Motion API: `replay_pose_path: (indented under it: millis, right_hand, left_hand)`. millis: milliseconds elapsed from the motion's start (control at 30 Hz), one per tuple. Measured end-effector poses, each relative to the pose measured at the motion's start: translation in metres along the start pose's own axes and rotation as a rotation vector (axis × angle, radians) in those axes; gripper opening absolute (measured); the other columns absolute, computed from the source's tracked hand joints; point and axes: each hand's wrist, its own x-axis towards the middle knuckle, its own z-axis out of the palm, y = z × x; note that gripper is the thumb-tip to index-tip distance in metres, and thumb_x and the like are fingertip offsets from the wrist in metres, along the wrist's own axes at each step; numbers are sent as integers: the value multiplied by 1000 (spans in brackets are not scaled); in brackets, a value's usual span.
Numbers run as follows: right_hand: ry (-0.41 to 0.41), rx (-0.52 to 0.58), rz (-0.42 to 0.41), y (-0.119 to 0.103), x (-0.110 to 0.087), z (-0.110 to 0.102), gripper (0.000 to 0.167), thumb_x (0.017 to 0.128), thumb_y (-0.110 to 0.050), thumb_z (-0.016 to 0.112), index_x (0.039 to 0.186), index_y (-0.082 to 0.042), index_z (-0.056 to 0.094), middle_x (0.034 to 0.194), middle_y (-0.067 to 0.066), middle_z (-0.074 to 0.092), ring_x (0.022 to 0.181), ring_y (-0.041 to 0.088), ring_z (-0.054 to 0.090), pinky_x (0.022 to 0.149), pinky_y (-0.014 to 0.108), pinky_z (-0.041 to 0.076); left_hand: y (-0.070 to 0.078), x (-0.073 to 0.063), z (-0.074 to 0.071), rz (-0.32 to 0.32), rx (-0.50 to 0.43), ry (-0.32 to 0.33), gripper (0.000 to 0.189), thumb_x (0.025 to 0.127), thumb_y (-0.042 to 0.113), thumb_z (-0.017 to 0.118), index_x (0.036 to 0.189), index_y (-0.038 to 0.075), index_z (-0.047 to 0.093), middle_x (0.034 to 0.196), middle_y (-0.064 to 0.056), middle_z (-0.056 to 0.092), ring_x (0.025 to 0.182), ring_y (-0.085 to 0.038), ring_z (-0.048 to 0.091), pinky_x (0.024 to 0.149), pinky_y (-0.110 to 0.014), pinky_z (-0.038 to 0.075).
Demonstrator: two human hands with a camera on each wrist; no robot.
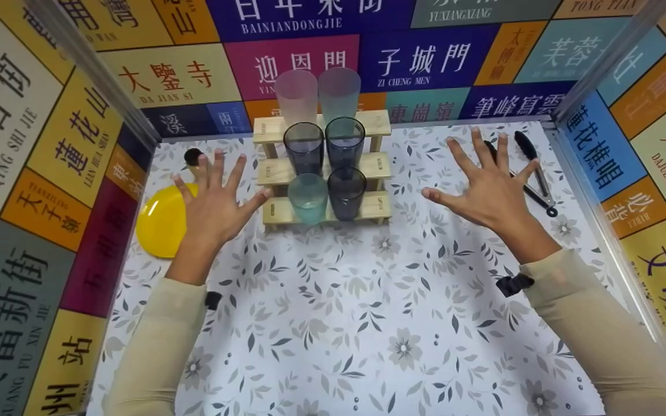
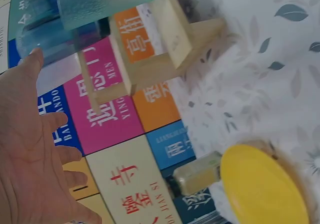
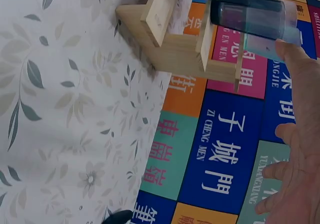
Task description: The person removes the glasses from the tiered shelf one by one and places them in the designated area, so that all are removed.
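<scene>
Both hands hover with fingers spread and nothing in them. My left hand (image 1: pixel 214 202) is left of a three-tier wooden rack (image 1: pixel 272 215), partly covering a yellow plate (image 1: pixel 158 228) and a small jar with a black lid (image 1: pixel 193 156). On the rack's right side, my right hand (image 1: pixel 492 188) partly hides black-tipped tongs (image 1: pixel 544 179). Each tier carries two tumblers: a greenish one (image 1: pixel 308 202) and a dark grey one (image 1: pixel 347 196) in front, two dark ones (image 1: pixel 304 147) in the middle, two frosted ones (image 1: pixel 296 95) on top. In the left wrist view, the jar (image 2: pixel 200 174) stands beside the plate (image 2: pixel 265 189).
A white tablecloth (image 1: pixel 333 323) with grey leaves and flowers covers the table. Panels (image 1: pixel 298 63) with coloured blocks and lettering enclose the back and both sides. Metal-like frame edges (image 1: pixel 587 214) run along the table's sides.
</scene>
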Motion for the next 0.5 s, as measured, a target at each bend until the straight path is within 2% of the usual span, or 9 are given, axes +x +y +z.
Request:
replay_pose_path:
  millis: [300, 500]
  right_hand:
    - [11, 31, -36, -18, 3, 11, 111, 88, -97, 54, 176, -48, 9, 189, -1, -3, 171, 45, -20, 108, 94, -23]
    - [17, 40, -61, -27, 6, 17, 110, 88, -97, 55, 177, -47, 14, 189, 1, 1, 171, 48, -14, 108, 96, -18]
  left_hand:
    - [-4, 3, 33, 1, -23, -83, 101, 100, 93, 27, 180, 33, 10, 188, -11, -6, 174, -42, -9, 127, -83, -12]
    - [-9, 3, 58, 16, -62, -114, 96, 106, 84, 32, 180, 28, 10, 188, -15, 0, 174, -45, -2, 130, -81, -3]
